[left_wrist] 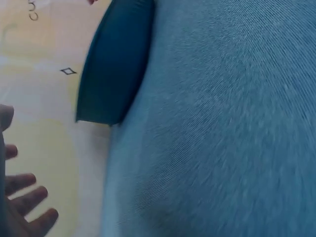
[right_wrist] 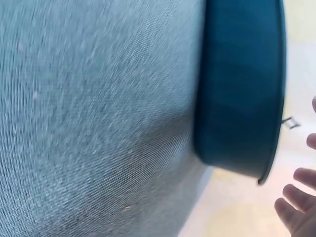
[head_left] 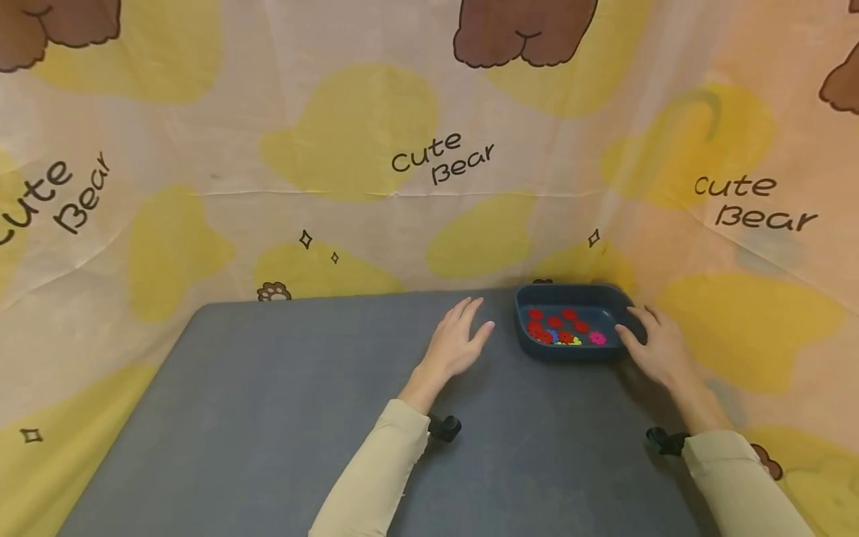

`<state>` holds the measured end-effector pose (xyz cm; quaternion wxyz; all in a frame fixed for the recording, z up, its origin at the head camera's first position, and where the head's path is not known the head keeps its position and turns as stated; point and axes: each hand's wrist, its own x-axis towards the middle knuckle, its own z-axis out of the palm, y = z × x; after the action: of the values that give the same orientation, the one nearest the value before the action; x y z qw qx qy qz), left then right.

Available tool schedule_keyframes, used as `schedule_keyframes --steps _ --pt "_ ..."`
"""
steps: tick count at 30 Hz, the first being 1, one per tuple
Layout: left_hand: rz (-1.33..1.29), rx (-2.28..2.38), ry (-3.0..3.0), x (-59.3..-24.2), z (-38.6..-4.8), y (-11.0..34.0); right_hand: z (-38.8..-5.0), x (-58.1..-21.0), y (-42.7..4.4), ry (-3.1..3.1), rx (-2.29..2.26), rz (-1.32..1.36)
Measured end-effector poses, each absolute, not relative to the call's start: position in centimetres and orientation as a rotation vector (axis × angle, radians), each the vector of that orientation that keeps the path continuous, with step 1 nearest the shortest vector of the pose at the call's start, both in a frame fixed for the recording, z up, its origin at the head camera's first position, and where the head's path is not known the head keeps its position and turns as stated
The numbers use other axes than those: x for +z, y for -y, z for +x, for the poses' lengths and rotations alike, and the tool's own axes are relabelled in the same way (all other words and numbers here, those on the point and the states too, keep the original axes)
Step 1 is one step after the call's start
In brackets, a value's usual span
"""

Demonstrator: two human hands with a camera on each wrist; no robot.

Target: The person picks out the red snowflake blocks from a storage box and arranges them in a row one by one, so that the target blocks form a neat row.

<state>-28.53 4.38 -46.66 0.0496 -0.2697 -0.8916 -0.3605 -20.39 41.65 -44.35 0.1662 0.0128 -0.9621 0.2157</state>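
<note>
A dark blue rounded tray stands at the table's back right corner in the head view. Inside lie several red discs, a pink flower-shaped piece and small blue and yellow-green pieces. My left hand is left of the tray, fingers extended and holding nothing. At the tray's right end is my right hand, its fingers loosely bent near the rim. The right wrist view shows these fingers spread beside the tray wall, apparently apart from it. Both palms face the tray.
A grey cloth-covered table spreads in front and to the left. Behind it and along the right hangs a patterned curtain with bears and lettering, close to the tray. Dark wrist-worn devices sit below both hands.
</note>
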Motion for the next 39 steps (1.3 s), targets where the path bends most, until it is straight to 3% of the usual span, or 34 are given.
schedule_keyframes --steps 13,24,39 --pt "-0.789 -1.229 2.793 -47.7 -29.5 -8.2 -22.2 -47.1 -43.6 2.674 0.801 0.031" --pt "-0.799 -1.373 2.863 -49.3 -28.9 -12.1 -21.5 -48.3 -44.2 2.600 1.110 -0.088" --pt "-0.679 -1.714 2.718 -49.8 -28.6 -13.1 -21.1 -48.1 -44.0 2.624 1.278 -0.223"
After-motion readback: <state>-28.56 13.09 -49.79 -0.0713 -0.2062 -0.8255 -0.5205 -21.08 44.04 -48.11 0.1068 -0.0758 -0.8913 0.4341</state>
